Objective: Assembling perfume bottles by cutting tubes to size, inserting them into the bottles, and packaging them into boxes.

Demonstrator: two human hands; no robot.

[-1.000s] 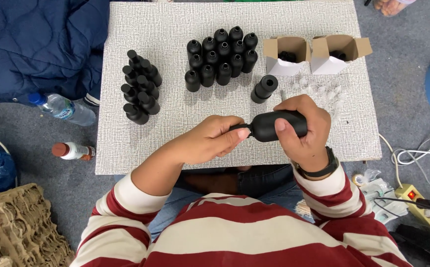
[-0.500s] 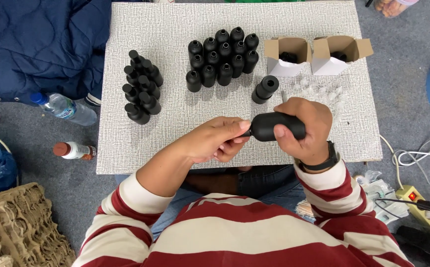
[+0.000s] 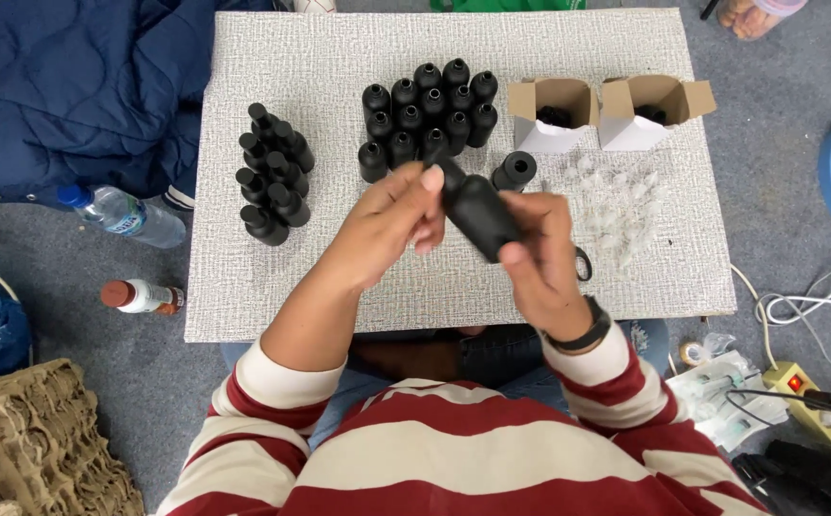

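Note:
My right hand grips the body of a black bottle, which tilts up and to the left over a grey textured table. My left hand pinches the bottle's neck end with thumb and fingers. Behind the hands a cluster of upright black bottles stands at the table's middle. A second group of black bottles lies piled at the left. One black bottle lies on its side just right of the cluster.
Two open cardboard boxes stand at the back right, with clear small caps scattered before them. A blue jacket, two plastic bottles, cables and a power strip lie on the floor.
The held bottle has swung from lying level to pointing up-left. My left hand has risen with its neck end, and both hands have moved farther over the table.

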